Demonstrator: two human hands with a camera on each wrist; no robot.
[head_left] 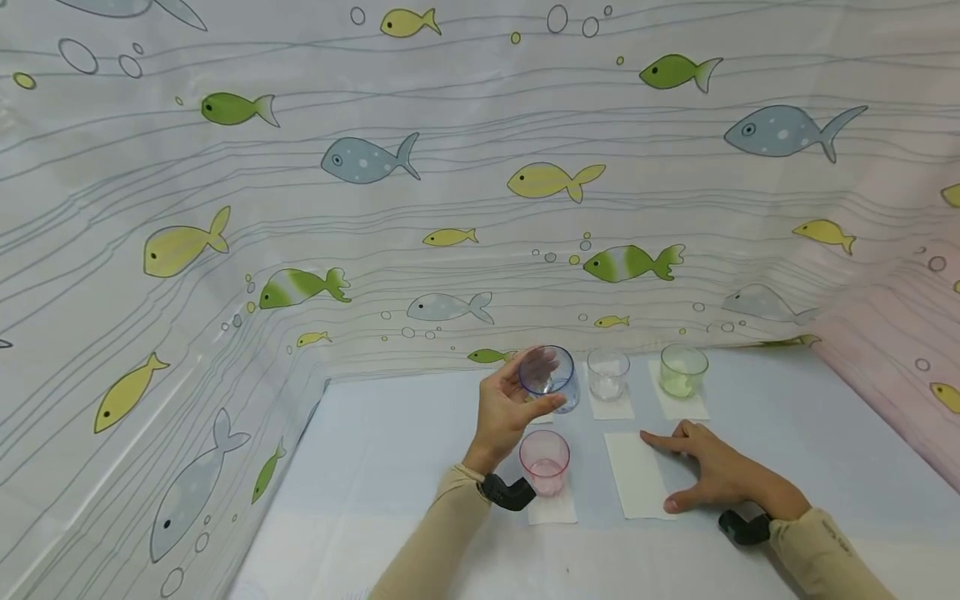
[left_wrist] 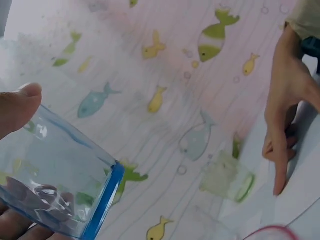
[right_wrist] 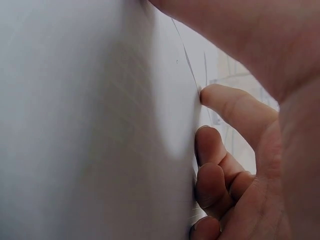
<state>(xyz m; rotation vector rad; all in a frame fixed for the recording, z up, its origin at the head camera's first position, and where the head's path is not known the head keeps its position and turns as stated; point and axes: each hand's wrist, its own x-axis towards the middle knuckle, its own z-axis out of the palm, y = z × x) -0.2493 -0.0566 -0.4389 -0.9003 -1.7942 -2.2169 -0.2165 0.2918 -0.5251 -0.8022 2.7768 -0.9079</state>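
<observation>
My left hand grips a clear blue drinking glass with a blue rim, raised over the back of the table. In the left wrist view the thumb lies on one side of the blue glass and fingers show behind it. My right hand rests on a blank white paper rectangle, index fingertip at its top right corner, thumb near its lower right. The right wrist view shows the other fingers bent against the pale surface. Below my left hand stands a pink glass on another paper.
At the back, a colourless glass and a green glass stand on white papers. Part of another paper shows beneath the blue glass. A fish-patterned sheet hangs behind and along both sides of the pale table.
</observation>
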